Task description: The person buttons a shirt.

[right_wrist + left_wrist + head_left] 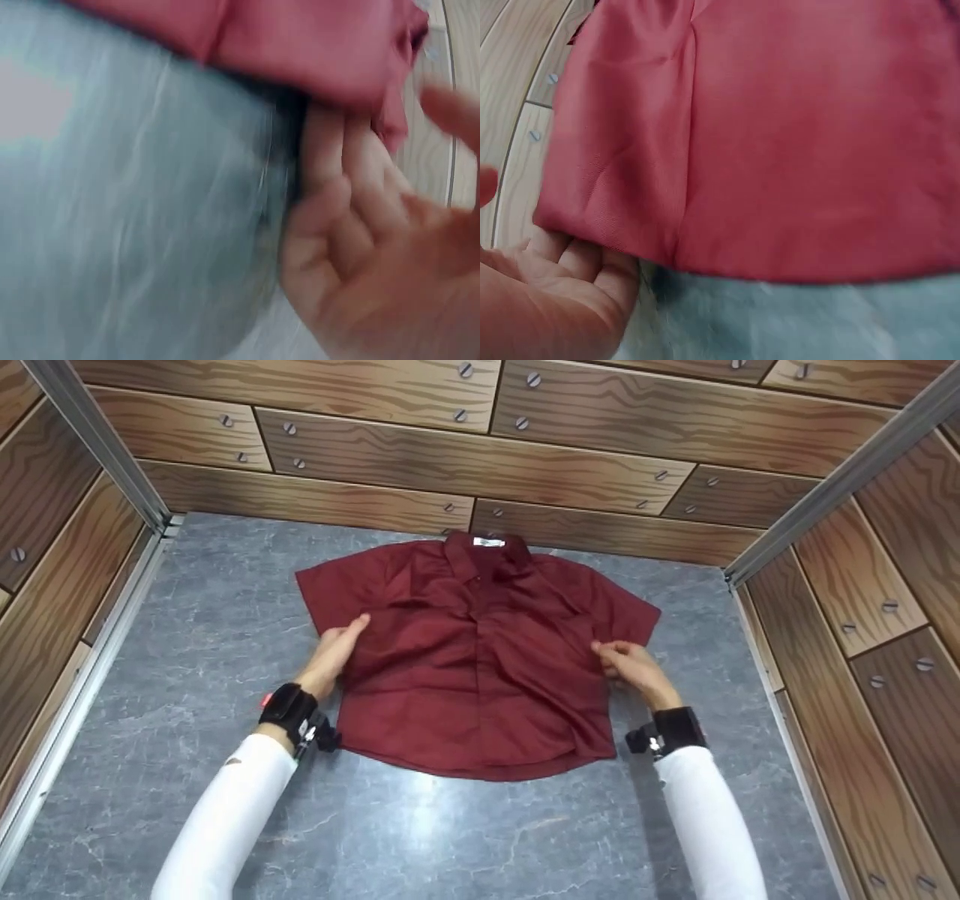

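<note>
A dark red short-sleeved button-up shirt (420, 690) lies front up on the grey marbled surface, its collar (459, 556) at the far side. My left hand (330, 656) is at its left side edge below the sleeve. In the left wrist view the fingers (581, 262) reach under the cloth edge, thumb held apart. At the opposite side edge is my right hand (636, 671). Its foremost fingers (322, 146) slip beneath the fabric in the right wrist view, the thumb (450, 112) standing away from them; the other fingers bend more.
Wood-patterned panels (480, 457) wall the back and both sides, with metal rails (82, 690) along the edges. Grey marbled surface (420, 840) shows around the shirt. Each wrist wears a black strap with a small camera (328, 735).
</note>
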Motion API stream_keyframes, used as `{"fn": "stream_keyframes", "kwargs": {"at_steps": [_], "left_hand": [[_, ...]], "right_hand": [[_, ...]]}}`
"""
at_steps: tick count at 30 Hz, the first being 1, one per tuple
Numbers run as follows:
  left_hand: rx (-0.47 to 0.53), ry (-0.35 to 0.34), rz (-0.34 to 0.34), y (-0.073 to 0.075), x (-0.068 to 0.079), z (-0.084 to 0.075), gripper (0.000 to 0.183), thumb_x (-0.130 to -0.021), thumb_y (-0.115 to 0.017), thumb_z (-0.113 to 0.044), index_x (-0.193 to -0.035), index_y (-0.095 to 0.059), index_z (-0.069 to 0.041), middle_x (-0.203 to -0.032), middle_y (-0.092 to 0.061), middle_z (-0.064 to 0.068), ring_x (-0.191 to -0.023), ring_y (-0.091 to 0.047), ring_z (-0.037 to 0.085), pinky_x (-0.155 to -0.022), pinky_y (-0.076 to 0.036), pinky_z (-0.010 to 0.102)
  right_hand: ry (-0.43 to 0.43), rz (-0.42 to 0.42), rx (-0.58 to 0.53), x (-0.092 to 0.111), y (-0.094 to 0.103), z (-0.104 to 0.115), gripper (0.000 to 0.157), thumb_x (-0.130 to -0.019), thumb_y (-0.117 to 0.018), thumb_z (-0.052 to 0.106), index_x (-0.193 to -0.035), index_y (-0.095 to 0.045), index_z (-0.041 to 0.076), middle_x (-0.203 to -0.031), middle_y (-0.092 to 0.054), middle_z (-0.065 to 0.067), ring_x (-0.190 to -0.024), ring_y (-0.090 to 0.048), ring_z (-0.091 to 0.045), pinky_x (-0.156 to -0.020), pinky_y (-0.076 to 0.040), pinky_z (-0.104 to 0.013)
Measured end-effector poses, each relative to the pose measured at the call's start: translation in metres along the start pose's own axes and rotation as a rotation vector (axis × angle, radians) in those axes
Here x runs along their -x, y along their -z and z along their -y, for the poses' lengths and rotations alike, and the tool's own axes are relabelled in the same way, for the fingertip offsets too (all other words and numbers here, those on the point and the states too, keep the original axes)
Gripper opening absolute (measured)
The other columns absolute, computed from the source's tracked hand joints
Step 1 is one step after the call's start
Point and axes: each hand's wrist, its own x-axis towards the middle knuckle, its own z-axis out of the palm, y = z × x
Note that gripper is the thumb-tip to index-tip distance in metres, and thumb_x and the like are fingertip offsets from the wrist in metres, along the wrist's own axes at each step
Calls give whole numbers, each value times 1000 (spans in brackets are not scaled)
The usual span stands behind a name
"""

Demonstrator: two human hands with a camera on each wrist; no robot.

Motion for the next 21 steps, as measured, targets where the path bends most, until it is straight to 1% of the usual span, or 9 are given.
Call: {"fn": "stream_keyframes", "kwargs": {"at_steps": [2, 5, 7, 10, 13, 16, 18, 19, 21], "left_hand": [[-18, -21, -40, -3, -6, -2, 58, -95, -49, -53, -112, -63, 1, -104, -59, 9, -96, -54, 20, -87, -42, 30], [-43, -70, -112, -9, -16, -5, 46, -96, -54, -40, -111, -63, 2, -103, -58, 9, -94, -52, 19, -85, -40, 27], [-24, -78, -140, -11, -21, -7, 35, -96, -57, -30, -111, -63, 2, -103, -59, 8, -93, -52, 17, -83, -40, 25], [35, -67, -147, -13, -26, -9, 24, -94, -58, -19, -107, -62, 1, -100, -59, 5, -92, -52, 16, -82, -39, 23], [98, -35, -155, -14, -29, -12, 27, -94, -59, -25, -101, -62, 1, -95, -56, 4, -91, -50, 17, -84, -39, 25], [102, -2, -168, -15, -30, -17, 40, -93, -60, -37, -99, -63, 2, -96, -55, 5, -93, -50, 19, -88, -40, 27], [81, 12, -172, -15, -31, -21, 39, -92, -60, -39, -97, -62, 0, -99, -54, 6, -94, -49, 19, -88, -40, 28], [68, 9, -176, -16, -31, -22, 36, -92, -61, -37, -96, -61, -1, -98, -53, 6, -93, -49, 19, -87, -40, 28], [65, -1, -187, -16, -31, -26, 27, -92, -62, -30, -89, -58, -4, -93, -50, 4, -89, -47, 18, -82, -39, 27]], "right_hand": [[24, -75, -16, -4, -6, 4, 61, -88, -62, 53, -121, -59, 3, -95, -56, -1, -81, -56, -12, -75, -50, -31], [73, -149, 11, -8, -12, 10, 53, -88, -65, 50, -111, -65, 2, -79, -54, 4, -67, -51, -8, -62, -47, -25], [93, -170, 25, -10, -13, 13, 43, -89, -66, 43, -101, -66, 2, -67, -48, 8, -58, -44, -6, -54, -39, -23], [100, -164, 30, -13, -13, 17, 33, -91, -64, 37, -95, -64, 4, -60, -40, 11, -54, -38, -5, -51, -33, -23], [97, -172, 23, -16, -12, 21, 36, -94, -58, 41, -104, -65, 7, -70, -47, 8, -62, -44, -8, -58, -37, -23], [99, -212, 25, -20, -13, 26, 43, -96, -53, 44, -113, -66, 6, -94, -58, -2, -81, -50, -13, -71, -40, -25], [110, -244, 34, -22, -14, 30, 42, -97, -53, 41, -115, -65, 5, -109, -59, -4, -91, -50, -13, -78, -39, -24], [109, -256, 30, -23, -14, 32, 40, -97, -53, 39, -114, -65, 5, -110, -59, -3, -92, -50, -12, -78, -40, -23], [103, -279, -24, -24, -14, 34, 33, -96, -56, 34, -110, -66, 6, -98, -59, 0, -83, -50, -10, -71, -41, -22]]}}
